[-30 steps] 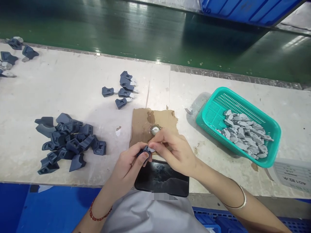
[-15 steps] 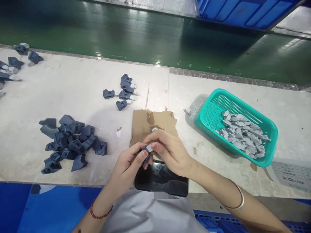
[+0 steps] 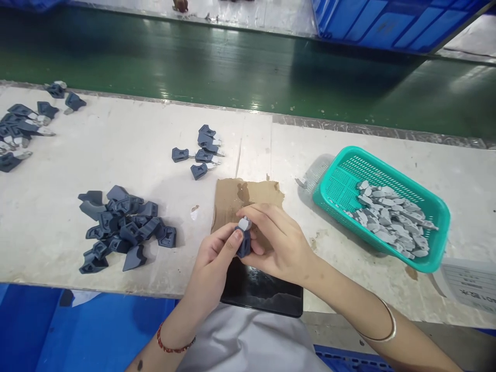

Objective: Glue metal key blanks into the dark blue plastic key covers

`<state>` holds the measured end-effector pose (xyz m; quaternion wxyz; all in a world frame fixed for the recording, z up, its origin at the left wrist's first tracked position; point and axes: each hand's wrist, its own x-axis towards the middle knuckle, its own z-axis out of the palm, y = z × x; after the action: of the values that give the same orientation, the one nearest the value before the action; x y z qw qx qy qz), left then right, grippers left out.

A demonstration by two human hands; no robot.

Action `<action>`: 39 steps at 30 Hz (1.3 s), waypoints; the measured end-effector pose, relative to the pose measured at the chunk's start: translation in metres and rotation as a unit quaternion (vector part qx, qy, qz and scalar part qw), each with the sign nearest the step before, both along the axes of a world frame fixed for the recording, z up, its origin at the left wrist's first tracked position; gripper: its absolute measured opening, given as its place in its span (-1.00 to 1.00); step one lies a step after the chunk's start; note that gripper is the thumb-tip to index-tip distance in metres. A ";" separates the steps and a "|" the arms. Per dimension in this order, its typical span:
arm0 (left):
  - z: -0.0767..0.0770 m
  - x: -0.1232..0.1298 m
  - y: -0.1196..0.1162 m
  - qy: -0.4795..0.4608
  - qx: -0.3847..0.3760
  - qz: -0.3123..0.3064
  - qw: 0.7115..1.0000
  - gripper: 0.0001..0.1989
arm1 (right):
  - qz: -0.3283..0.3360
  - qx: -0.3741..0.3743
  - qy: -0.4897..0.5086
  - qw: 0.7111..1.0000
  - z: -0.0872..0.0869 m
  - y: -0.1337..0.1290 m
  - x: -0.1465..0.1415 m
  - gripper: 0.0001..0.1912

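Note:
A dark blue piece [image 3: 243,247] with a light grey piece [image 3: 244,223] at its top stands upright between my hands. My left hand [image 3: 215,256] is closed on the blue piece, thumb across its front. My right hand [image 3: 281,243] curls round the same piece from the right, fingers behind and below it. Beneath my hands lie a torn brown cardboard [image 3: 228,199] and a black phone [image 3: 263,289]. Several loose dark blue pieces [image 3: 132,232] are heaped to the left. Several blue pieces with grey ends [image 3: 203,155] lie farther back.
A green basket [image 3: 442,227] of grey pieces [image 3: 395,219] stands at the right, beside a paper label [image 3: 470,284]. More joined pieces [image 3: 19,124] lie at the far left. Behind the table runs a green belt [image 3: 232,67], with a blue crate [image 3: 387,23] beyond.
The held piece has turned upright, and its grey top shows more clearly. My right hand has shifted from the grey end to around the piece's side. The whole view has moved slightly.

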<state>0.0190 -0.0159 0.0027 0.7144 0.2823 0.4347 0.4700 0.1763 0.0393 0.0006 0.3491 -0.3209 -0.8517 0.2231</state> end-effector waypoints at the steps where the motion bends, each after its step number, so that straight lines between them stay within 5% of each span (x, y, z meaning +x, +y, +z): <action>1: 0.000 0.000 0.000 0.002 0.000 0.000 1.000 -0.69 | 0.000 0.002 -0.001 1.000 0.000 0.000 0.000 -0.53; 5: 0.004 -0.004 0.007 0.050 0.015 -0.015 0.998 -0.71 | 0.007 -0.023 -0.039 0.999 0.005 0.002 0.003 -0.52; 9: 0.020 -0.027 0.027 0.242 0.054 -0.006 0.969 -0.71 | 0.010 -0.063 -0.069 0.996 0.018 0.013 0.019 -0.27; 13: 0.034 -0.067 0.054 0.529 0.037 0.029 0.847 -0.74 | -0.160 -0.040 -0.075 0.984 0.034 0.034 0.063 -0.71; 16: 0.042 -0.089 0.078 0.681 -0.007 -0.019 0.732 -0.64 | -0.320 -0.102 -0.182 0.924 0.040 0.047 0.107 -0.76; 18: 0.046 -0.094 0.092 0.716 -0.016 -0.054 0.696 -0.58 | -0.373 -0.172 -0.254 0.876 0.042 0.050 0.133 -0.73; 23: 0.051 -0.093 0.100 0.746 0.005 -0.051 0.664 -0.38 | -0.365 -0.284 -0.289 0.838 0.041 0.049 0.164 -0.74; 28: 0.054 -0.118 0.076 0.842 0.042 -0.092 0.530 -0.32 | -0.308 -0.251 -0.271 0.877 0.037 0.052 0.154 -0.73; 30: 0.054 -0.132 0.069 0.856 0.028 -0.137 0.498 -0.36 | -0.267 -0.250 -0.264 0.893 0.034 0.054 0.147 -0.73; 33: 0.052 -0.147 0.064 0.848 -0.001 -0.181 0.498 -0.51 | -0.232 -0.263 -0.249 0.903 0.029 0.056 0.140 -0.79; 39: 0.049 -0.154 0.061 0.808 -0.019 -0.148 0.570 -0.66 | -0.214 -0.270 -0.232 0.910 0.028 0.059 0.137 -0.83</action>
<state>-0.1354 0.0451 0.0518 0.1311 0.5915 0.7921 -0.0746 0.3132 0.0987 0.0290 0.0809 -0.6203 -0.7270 0.2832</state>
